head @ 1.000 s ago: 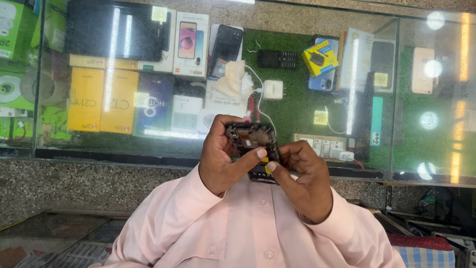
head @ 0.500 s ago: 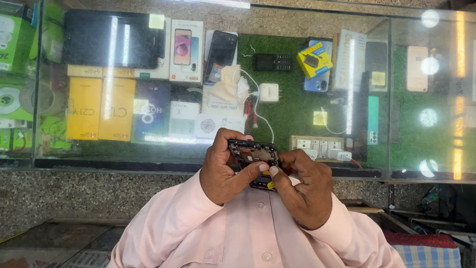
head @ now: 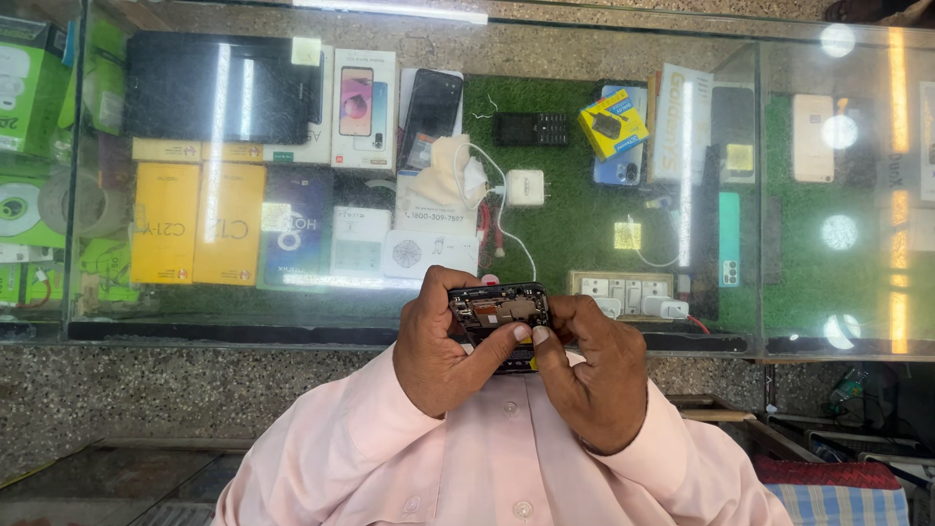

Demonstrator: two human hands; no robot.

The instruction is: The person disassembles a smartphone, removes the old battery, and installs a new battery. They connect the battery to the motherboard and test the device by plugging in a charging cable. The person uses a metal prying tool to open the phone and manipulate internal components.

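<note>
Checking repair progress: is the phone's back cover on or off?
Off: the phone held by both hands shows bare circuit board and internal parts.

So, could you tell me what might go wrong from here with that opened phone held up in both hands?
The opened phone is held in the air between the left hand and right hand, above the lap rather than resting on anything; a slip could drop it. Both thumbs press close to the exposed circuit board, so a hard push might damage small parts. Any loose piece coming free could fall onto the pink shirt and be lost.

Bright, sharp, lamp glare on glass
</note>
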